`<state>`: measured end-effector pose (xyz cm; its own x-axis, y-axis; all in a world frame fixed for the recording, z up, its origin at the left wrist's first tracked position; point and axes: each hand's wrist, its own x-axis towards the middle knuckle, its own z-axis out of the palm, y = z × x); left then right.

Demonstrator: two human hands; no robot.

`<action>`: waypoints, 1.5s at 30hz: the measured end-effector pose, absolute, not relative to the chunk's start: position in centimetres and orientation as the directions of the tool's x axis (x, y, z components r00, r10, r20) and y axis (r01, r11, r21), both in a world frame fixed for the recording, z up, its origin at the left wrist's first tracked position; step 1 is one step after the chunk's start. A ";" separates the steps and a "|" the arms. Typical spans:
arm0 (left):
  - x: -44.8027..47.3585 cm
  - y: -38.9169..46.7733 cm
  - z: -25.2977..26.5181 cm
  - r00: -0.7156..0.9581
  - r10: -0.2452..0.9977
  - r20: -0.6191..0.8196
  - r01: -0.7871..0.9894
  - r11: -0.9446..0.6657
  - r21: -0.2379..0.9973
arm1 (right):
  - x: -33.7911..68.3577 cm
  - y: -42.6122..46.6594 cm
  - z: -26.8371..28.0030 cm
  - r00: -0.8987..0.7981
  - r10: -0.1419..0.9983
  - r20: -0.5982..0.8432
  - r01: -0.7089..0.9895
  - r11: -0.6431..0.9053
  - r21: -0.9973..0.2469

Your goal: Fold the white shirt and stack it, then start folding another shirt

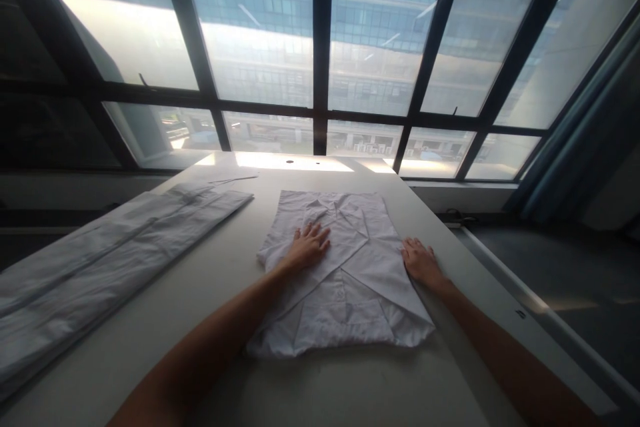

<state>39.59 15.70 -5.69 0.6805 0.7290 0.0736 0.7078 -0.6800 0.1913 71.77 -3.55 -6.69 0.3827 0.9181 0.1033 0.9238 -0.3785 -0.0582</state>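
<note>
Left hand [311,245]: we have it palm down, fingers loosely spread, lying on the cloth and gripping nothing; if we slid it sideways under pressure, the fabric beneath could bunch.
Right hand [421,260]: we rest it with fingers extended at the right edge, apparently pinching nothing, though its underside is hidden; an inward push there could ruck that edge.
White garment [350,250]: it lies between our arms, folded, with layers overlapping in the middle and buttons showing below them.
Overlapping flaps: they look loose to us, so a lifted palm or a snagged finger might drag one askew.
Near edge: it looks puffy and uneven; pressing it down as it lies could set creases.
White table [220,273]: it bears everything here; its smooth-looking top might let the whole bundle skid.
Folded cloth [135,233]: it lies on our left, well apart from the garment.
Windows [370,33]: they stand beyond the table; their glare could hide small wrinkles from us.
</note>
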 end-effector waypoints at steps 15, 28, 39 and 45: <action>36.5 18.9 -5.0 0.252 0.940 0.230 0.941 -0.294 0.169 | 63.3 -0.3 -6.9 0.218 0.963 0.159 0.971 -0.197 -0.138; 35.6 15.3 -4.0 0.724 0.685 0.079 0.669 -0.725 0.162 | 63.3 -0.8 -6.7 0.203 0.966 0.161 0.973 -0.181 -0.141; 27.1 11.6 -5.3 0.766 0.642 0.033 0.630 -0.760 0.162 | 63.6 -3.3 -7.7 0.142 0.956 0.255 0.980 -0.099 -0.173; 27.2 11.5 -5.6 0.790 0.597 0.137 0.578 -0.801 0.159 | 63.5 -4.8 -8.0 0.017 0.945 0.328 0.979 0.050 -0.195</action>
<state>27.17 11.49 -5.61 0.7902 0.5974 0.1368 0.5777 -0.8006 0.1590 63.50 -4.77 -7.99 0.0174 0.9446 0.3278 0.9795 0.0497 -0.1952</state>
